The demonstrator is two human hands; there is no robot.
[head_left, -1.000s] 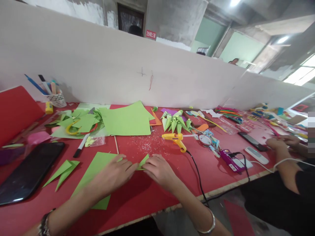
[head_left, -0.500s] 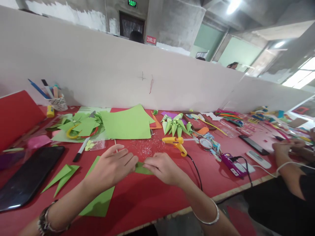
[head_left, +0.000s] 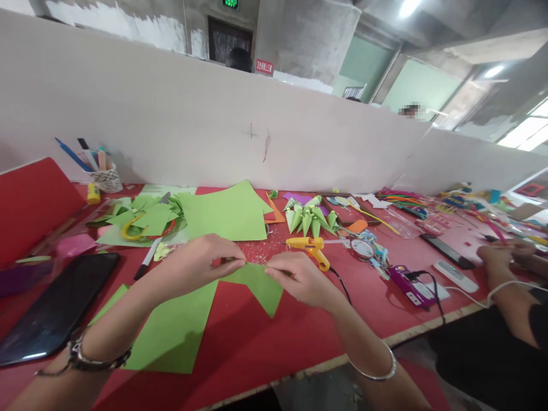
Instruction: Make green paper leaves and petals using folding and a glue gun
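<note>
Between my two hands hangs a small green paper piece, its pointed end toward me. My left hand pinches its upper left edge, and my right hand pinches the upper right edge. Beneath my left wrist lies a larger green sheet on the red table. A folded green piece is partly covered by my left forearm. Just beyond my right hand rests a yellow glue gun. Several green paper cones sit in a cluster behind it.
A black phone and pen cup are at left. Green sheets lie at the back. A purple power strip, white remote and another person's hands are at right.
Both hands have risen slightly, and the small green paper between them now hangs opened out with its point showing. The larger sheet beneath my left arm has shifted a little to the right.
</note>
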